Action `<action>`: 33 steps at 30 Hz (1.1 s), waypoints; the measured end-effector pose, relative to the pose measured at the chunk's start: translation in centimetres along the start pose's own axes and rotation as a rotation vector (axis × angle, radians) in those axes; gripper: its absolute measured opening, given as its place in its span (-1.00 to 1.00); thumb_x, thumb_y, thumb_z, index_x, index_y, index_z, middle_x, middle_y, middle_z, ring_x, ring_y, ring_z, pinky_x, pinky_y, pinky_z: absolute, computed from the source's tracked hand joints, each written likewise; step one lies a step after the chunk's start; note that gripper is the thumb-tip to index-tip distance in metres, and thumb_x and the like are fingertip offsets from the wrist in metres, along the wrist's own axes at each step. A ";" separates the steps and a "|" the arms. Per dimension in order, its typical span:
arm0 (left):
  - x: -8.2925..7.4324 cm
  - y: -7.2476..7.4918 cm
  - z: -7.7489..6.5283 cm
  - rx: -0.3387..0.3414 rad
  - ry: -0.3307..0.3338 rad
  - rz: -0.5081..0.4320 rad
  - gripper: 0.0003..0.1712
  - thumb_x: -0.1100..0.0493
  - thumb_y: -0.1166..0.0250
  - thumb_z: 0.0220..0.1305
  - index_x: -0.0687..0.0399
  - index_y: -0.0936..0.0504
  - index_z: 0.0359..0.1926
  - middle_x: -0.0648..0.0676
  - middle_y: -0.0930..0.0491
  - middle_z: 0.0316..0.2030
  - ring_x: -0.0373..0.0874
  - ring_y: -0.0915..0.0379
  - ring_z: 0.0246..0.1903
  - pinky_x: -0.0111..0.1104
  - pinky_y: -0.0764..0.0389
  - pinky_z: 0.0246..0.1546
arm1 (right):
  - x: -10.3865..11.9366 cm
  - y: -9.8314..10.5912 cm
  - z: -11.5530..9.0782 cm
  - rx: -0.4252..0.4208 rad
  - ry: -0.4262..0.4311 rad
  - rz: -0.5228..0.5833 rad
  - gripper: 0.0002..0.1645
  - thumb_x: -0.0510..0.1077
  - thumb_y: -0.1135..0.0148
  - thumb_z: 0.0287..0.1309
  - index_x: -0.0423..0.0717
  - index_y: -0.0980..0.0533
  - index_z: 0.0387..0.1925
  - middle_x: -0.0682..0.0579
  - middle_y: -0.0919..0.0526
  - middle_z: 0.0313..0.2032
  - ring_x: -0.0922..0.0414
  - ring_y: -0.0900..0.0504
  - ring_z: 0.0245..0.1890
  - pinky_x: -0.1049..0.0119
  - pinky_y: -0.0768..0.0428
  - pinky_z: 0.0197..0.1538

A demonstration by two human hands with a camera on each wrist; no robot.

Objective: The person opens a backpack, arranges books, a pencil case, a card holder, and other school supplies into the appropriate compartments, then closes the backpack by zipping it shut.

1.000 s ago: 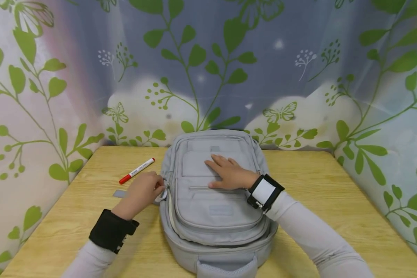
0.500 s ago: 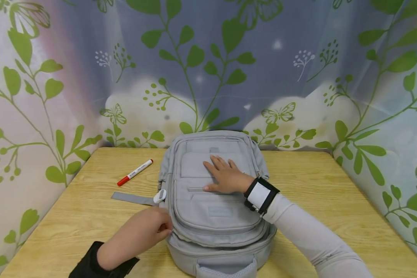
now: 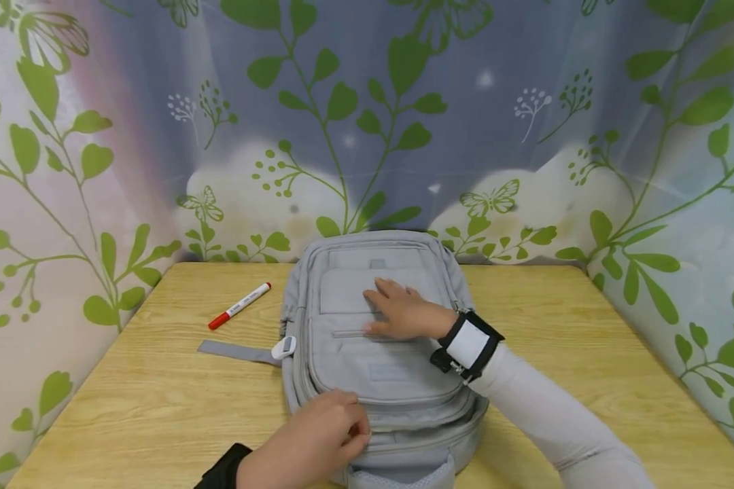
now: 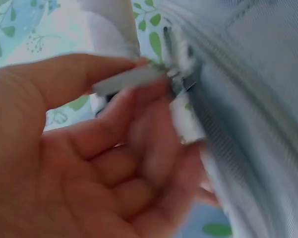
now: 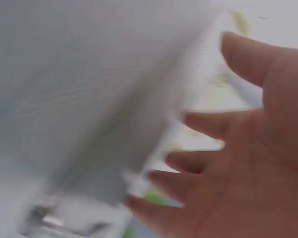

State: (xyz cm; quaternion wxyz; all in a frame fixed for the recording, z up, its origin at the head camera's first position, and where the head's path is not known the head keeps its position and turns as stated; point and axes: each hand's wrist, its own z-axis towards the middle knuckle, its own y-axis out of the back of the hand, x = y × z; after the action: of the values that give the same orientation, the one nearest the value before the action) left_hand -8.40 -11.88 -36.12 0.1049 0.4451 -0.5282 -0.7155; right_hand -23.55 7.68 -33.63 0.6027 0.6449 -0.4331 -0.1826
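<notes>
A light grey backpack (image 3: 342, 292) lies on its back, front panel up. At its near left edge, my left hand (image 3: 318, 438) pinches a zipper pull (image 4: 131, 79) between thumb and index finger, as the left wrist view shows; the other fingers are bent. The zipper track (image 4: 238, 94) runs along the bag's edge beside that hand. My right hand (image 3: 404, 312) rests on the front panel with its fingers spread and relaxed. In the right wrist view the fingers (image 5: 188, 158) reach out toward blurred grey cloth.
A grey strap (image 3: 235, 350) with a white buckle (image 3: 283, 348) sticks out from the bag's left side. Beyond it lies a red and white marker (image 3: 240, 305) on the wooden table (image 3: 563, 326). A leaf-patterned curtain (image 3: 367, 136) encloses the back and sides.
My left hand has travelled from the bag's left side, near the buckle, toward me and right around its near left corner with the zipper pull. The right hand has stayed on the front panel.
</notes>
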 end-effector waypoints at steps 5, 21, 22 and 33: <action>0.9 0.6 -1.7 0.082 0.203 -0.041 -0.65 0.20 -0.33 0.38 -0.12 -0.48 -0.56 -0.20 -0.31 -0.71 -0.36 -0.17 -0.70 -0.45 -0.26 -0.64 | 3.0 0.5 -4.3 0.052 0.182 0.046 -0.38 0.03 -0.23 0.44 -0.11 -0.39 0.41 -0.11 -0.50 0.24 0.01 -0.54 0.21 0.12 -0.54 0.19; 3.5 0.2 -2.3 -0.214 -0.320 0.064 -0.67 0.06 -0.45 0.27 -0.06 -0.65 0.03 -0.11 -0.60 0.01 -0.27 -0.53 -0.03 -0.30 -0.61 -0.05 | 6.0 -5.2 -9.2 0.128 0.443 0.264 -0.87 -0.22 -0.28 0.37 -0.02 -0.59 -0.36 0.32 -0.40 -0.60 0.49 -0.35 -0.59 0.63 -0.39 -0.43; 4.0 -0.1 -2.2 -0.264 -0.358 0.150 -0.58 0.08 -0.47 0.24 -0.04 -0.62 0.10 -0.06 -0.58 0.10 -0.19 -0.51 0.07 -0.23 -0.59 0.03 | 5.8 -5.1 -9.4 0.142 0.450 0.299 -0.87 -0.20 -0.30 0.37 -0.03 -0.59 -0.37 0.31 -0.44 -0.57 0.50 -0.38 -0.57 0.62 -0.43 -0.42; 5.7 -1.8 -0.5 -0.225 -0.362 0.436 -0.50 0.17 -0.53 0.14 -0.15 -0.72 0.14 -0.07 -0.59 0.24 -0.02 -0.47 0.25 0.15 -0.48 0.17 | 3.4 -5.9 -12.0 0.093 0.380 0.482 -0.81 -0.22 -0.11 0.48 -0.15 -0.63 -0.09 0.21 -0.52 -0.56 0.45 -0.40 -0.61 0.50 -0.52 -0.40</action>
State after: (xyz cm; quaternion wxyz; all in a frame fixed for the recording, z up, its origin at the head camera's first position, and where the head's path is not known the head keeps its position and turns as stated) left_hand -10.78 -14.98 -40.73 0.2091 0.1721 -0.5388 -0.7978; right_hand -10.58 11.87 -35.68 0.6686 0.5733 -0.4609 0.1093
